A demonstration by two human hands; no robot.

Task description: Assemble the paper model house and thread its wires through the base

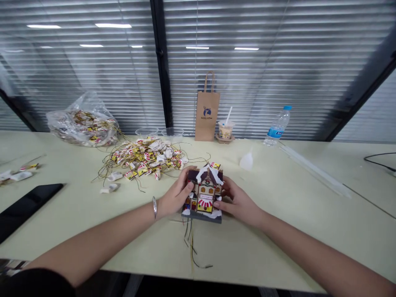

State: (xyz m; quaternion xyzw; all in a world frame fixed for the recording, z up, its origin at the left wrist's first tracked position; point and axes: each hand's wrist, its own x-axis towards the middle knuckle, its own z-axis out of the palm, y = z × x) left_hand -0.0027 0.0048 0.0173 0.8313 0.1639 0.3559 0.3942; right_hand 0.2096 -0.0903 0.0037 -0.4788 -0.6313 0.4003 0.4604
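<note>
Ceramic-looking little snow-roofed toy house [204, 194] sitting dead centre on the pale table [278, 214], gripped from both sides. Left hand [177, 197] wrapped round its 9 o'clock side, thumb up by the roof, fingers curled onto the front corner, silver bracelet [154, 207] on the wrist. Right hand [236, 200] clamped on the 3 o'clock side, fingertips touching the wall near the striped awning. Thin wires [192, 243] trailing out from under the base toward 6 o'clock, over the table edge.

Up at 11 o'clock from the house, just beside it: messy heap of small red-and-yellow awning pieces [148, 159] tangled in more wire. Further out at 10 o'clock, clear plastic bag [83, 121] stuffed with the same bits. Brown paper bag [207, 109] standing upright at 12 o'clock by the blinds, drink cup with a straw [225, 128] right next to it. Water bottle [277, 126] at 1 o'clock, well apart. Black phone [26, 208] lying flat way over at 9 o'clock.
</note>
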